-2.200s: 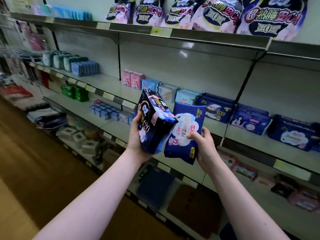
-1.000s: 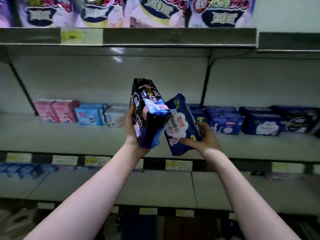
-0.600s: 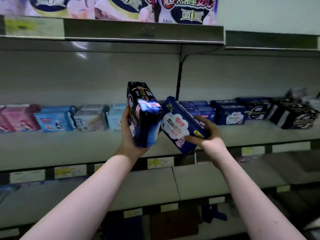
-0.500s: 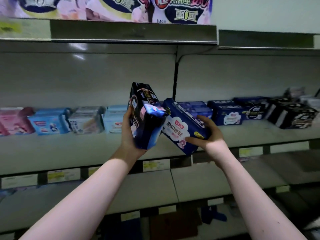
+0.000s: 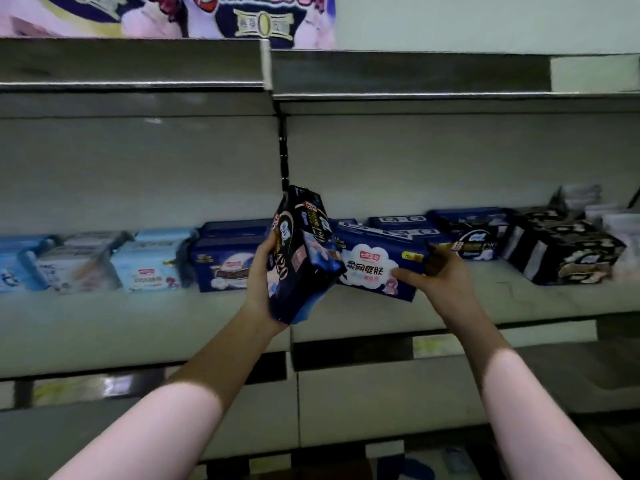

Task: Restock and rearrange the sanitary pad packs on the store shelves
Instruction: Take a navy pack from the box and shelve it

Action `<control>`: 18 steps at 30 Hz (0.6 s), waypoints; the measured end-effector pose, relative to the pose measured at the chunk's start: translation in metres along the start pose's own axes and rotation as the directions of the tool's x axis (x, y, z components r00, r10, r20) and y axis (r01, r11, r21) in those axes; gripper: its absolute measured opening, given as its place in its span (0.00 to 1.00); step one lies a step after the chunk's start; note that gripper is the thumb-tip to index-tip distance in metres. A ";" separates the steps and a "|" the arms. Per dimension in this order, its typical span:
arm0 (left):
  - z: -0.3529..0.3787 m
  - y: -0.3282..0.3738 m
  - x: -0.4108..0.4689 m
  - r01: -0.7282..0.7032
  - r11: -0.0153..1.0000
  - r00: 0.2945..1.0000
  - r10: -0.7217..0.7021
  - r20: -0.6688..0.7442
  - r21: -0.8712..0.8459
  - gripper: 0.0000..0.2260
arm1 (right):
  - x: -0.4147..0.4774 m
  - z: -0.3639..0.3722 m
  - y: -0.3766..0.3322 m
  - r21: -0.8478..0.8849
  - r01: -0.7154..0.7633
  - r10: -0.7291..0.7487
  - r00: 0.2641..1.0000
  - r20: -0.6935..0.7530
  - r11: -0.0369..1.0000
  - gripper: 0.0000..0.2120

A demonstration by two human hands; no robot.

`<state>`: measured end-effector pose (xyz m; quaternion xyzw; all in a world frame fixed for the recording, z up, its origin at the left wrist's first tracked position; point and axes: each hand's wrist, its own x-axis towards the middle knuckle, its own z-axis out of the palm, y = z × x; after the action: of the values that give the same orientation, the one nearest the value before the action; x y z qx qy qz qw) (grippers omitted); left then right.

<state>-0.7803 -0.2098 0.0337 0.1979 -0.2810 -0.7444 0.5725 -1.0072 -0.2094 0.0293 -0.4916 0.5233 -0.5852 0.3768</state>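
Observation:
My left hand grips a black and dark-blue pad pack marked 420, held upright in front of the middle shelf. My right hand holds a blue pack with a white cloud label by its right end. That pack lies nearly flat, just over the shelf, in front of a row of dark-blue packs. Whether it touches the shelf I cannot tell.
Light-blue and white packs and a dark-blue pack stand at the left of the shelf. Black packs sit at the right, white ones behind. Large purple packs fill the upper shelf. Lower shelves run below.
The view has shifted right along the shelf. My right hand has turned the blue pack from tilted to nearly flat and brought it down in front of the dark-blue row. The left hand keeps its pack upright.

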 end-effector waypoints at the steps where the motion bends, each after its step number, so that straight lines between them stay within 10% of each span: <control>1: 0.011 -0.013 0.007 0.010 1.000 1.000 -0.010 -0.014 -0.002 0.18 | 0.008 -0.015 0.004 0.006 -0.004 0.004 1.000 0.001 1.000 0.29; 18: 0.055 -0.115 0.072 0.025 0.984 0.993 -0.044 -0.109 -0.176 0.30 | 0.075 -0.108 0.059 -0.051 -0.028 0.028 1.000 0.003 0.998 0.32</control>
<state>-0.9186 -0.2467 0.0037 0.1933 -0.1786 -0.7637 0.5895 -1.1336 -0.2650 -0.0117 -0.4948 0.5442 -0.5653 0.3735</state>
